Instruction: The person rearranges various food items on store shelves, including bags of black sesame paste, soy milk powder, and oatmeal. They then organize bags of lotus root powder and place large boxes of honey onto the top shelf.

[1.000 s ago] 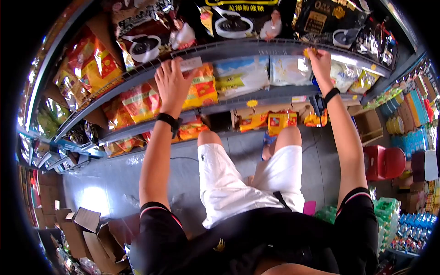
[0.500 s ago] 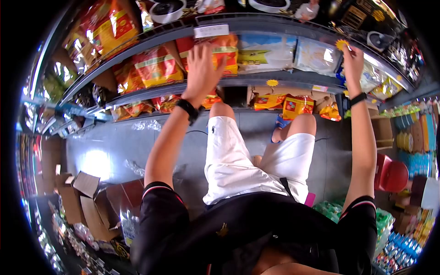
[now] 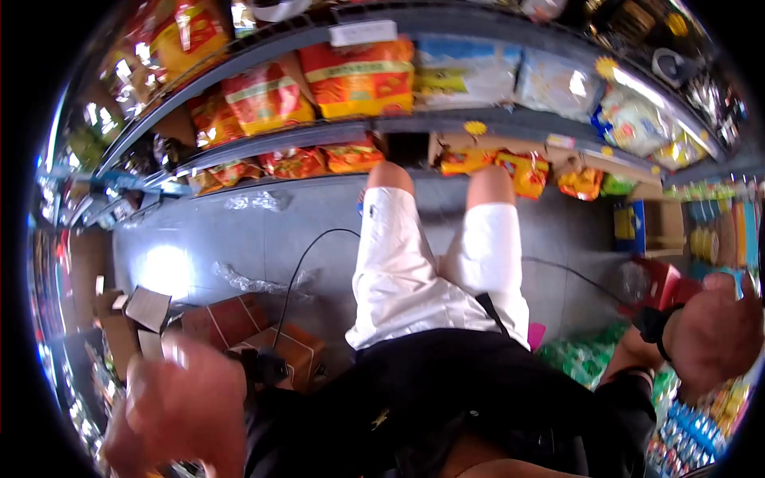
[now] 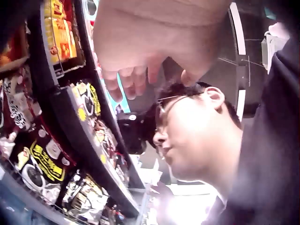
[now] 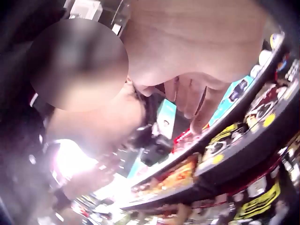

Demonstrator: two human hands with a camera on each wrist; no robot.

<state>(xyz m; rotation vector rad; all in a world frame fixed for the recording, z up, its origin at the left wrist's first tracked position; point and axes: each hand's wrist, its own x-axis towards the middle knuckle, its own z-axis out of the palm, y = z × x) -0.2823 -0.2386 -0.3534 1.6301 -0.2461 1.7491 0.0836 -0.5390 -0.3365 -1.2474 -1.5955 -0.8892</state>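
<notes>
Both hands are drawn back close to the head camera and are blurred. My left hand (image 3: pixel 179 414) is at the lower left, over the cardboard boxes (image 3: pixel 231 319) on the floor. My right hand (image 3: pixel 713 334) is at the right edge, beside a red stool (image 3: pixel 661 283). In the left wrist view the left hand (image 4: pixel 136 79) has loosely bent fingers with nothing in them. In the right wrist view the right hand (image 5: pixel 192 98) also hangs loosely curled and holds nothing. The shelf (image 3: pixel 446 123) with orange snack bags (image 3: pixel 362 76) is well beyond both hands.
Grey shelves with snack bags and yellow star tags (image 3: pixel 476 127) run across the top. A black cable (image 3: pixel 299 263) trails over the grey floor. Green bottle packs (image 3: pixel 590 354) stand at the lower right. An open box (image 3: pixel 645 227) sits by the shelf end.
Both hands have left the shelf, where they were raised half a second ago, and dropped back to my sides close to the camera. The view has tilted further down.
</notes>
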